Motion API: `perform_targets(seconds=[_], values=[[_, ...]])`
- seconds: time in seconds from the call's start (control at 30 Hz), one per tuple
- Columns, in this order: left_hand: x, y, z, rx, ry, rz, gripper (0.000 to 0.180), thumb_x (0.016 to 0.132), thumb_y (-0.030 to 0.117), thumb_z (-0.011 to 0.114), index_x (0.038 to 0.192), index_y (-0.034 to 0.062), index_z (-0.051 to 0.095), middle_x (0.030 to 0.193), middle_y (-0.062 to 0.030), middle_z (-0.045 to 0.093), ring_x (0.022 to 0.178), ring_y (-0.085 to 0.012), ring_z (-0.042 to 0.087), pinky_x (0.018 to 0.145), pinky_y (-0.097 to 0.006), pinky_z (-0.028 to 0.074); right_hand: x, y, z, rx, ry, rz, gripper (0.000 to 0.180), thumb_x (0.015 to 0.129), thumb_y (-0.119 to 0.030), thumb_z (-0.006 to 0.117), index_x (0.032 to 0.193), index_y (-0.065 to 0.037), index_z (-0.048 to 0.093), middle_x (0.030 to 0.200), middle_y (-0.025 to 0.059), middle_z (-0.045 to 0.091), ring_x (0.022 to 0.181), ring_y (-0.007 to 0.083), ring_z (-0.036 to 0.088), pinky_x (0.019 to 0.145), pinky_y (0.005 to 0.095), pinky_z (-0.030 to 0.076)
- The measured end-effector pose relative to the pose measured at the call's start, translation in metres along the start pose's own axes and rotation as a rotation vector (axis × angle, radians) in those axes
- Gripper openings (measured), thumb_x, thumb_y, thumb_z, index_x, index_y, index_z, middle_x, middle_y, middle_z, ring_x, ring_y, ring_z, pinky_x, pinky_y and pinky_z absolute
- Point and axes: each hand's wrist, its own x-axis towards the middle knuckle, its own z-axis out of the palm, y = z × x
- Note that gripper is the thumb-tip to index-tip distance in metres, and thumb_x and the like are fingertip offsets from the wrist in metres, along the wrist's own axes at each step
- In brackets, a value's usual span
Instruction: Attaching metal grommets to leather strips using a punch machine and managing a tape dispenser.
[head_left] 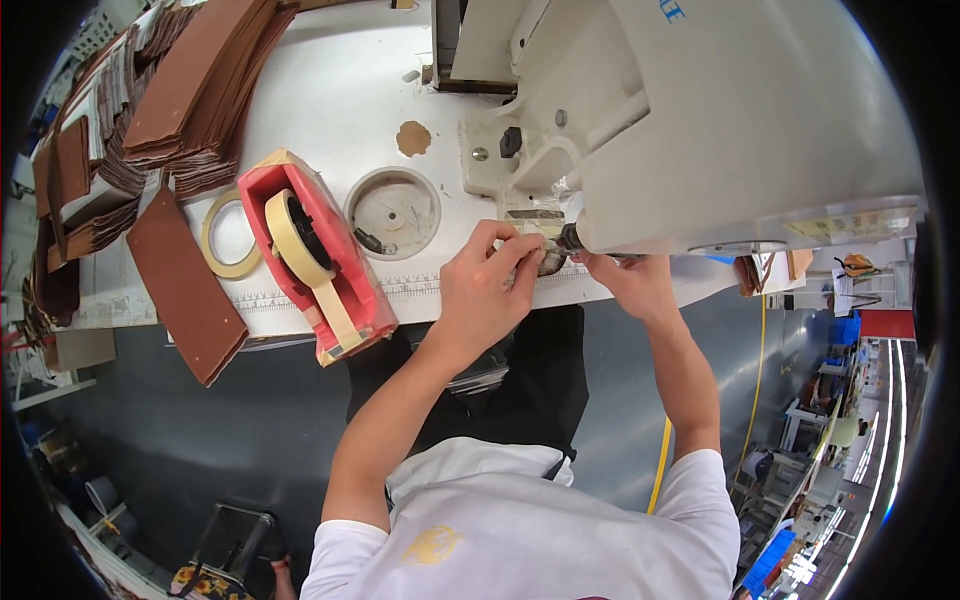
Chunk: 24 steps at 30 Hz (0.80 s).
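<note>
White shirt point(500, 530) below me, both forearms reaching up to the sewing machine point(700, 120). My left hand point(487, 285) pinches a small pale piece point(535, 232) at the table point(340, 100) edge under the machine's head; my right hand point(625, 280) steadies beside it, fingers hidden, so I cannot tell their grip. I judge I'm positioning it; next needs careful alignment.

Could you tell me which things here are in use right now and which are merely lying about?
In use: left hand and right hand, both at the sewing machine needle area.

Lying about: red tape dispenser, loose tape roll, brown leather pieces.
</note>
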Motion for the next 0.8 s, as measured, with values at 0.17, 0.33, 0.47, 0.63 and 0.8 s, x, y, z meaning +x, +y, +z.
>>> perform_targets(seconds=[0.17, 0.33, 0.47, 0.63, 0.8], values=[[0.001, 0.002, -0.001, 0.0, 0.005, -0.011, 0.018, 0.08, 0.006, 0.078, 0.096, 0.0093, 0.073, 0.095, -0.0057, 0.063, 0.061, -0.0213, 0.065, 0.054, -0.033, 0.052, 0.0, 0.002, 0.0, 0.105, -0.01, -0.012, 0.019, 0.083, 0.013, 0.058, 0.096, 0.002, 0.067, 0.087, 0.0049, 0.067, 0.08, 0.0121, 0.066, 0.069, 0.0272, 0.055], [-0.002, -0.001, 0.001, 0.011, 0.034, 0.042, 0.018, 0.079, 0.006, 0.078, 0.096, 0.0084, 0.072, 0.094, -0.0052, 0.063, 0.058, -0.0201, 0.063, 0.052, -0.031, 0.051, -0.001, 0.004, -0.001, 0.121, -0.009, 0.04, 0.018, 0.082, 0.007, 0.067, 0.097, 0.0, 0.07, 0.093, 0.003, 0.069, 0.086, 0.0108, 0.062, 0.075, 0.0284, 0.051], [-0.003, 0.001, 0.001, 0.028, 0.039, 0.057, 0.018, 0.079, 0.005, 0.078, 0.096, 0.0088, 0.072, 0.093, -0.0046, 0.063, 0.056, -0.0189, 0.062, 0.05, -0.03, 0.05, -0.002, 0.003, 0.001, 0.097, 0.005, 0.067, 0.018, 0.081, 0.008, 0.067, 0.097, 0.0, 0.07, 0.092, 0.0021, 0.068, 0.087, 0.0106, 0.062, 0.075, 0.0283, 0.051], [-0.004, 0.001, 0.002, 0.055, 0.057, 0.086, 0.022, 0.076, 0.002, 0.078, 0.096, 0.0095, 0.073, 0.092, -0.0037, 0.063, 0.056, -0.0175, 0.059, 0.049, -0.03, 0.048, -0.009, 0.006, -0.003, 0.204, 0.083, 0.017, 0.018, 0.083, 0.008, 0.065, 0.099, 0.002, 0.069, 0.088, 0.0056, 0.069, 0.079, 0.0141, 0.065, 0.071, 0.029, 0.054], [-0.004, 0.001, 0.004, 0.257, 0.068, 0.267, 0.025, 0.074, 0.005, 0.078, 0.097, 0.011, 0.072, 0.09, -0.001, 0.061, 0.061, -0.0152, 0.058, 0.046, -0.028, 0.046, -0.005, -0.005, -0.014, 0.261, 0.092, 0.083, 0.016, 0.086, 0.008, 0.062, 0.1, 0.003, 0.069, 0.089, 0.0088, 0.07, 0.077, 0.0162, 0.068, 0.069, 0.0307, 0.057]])
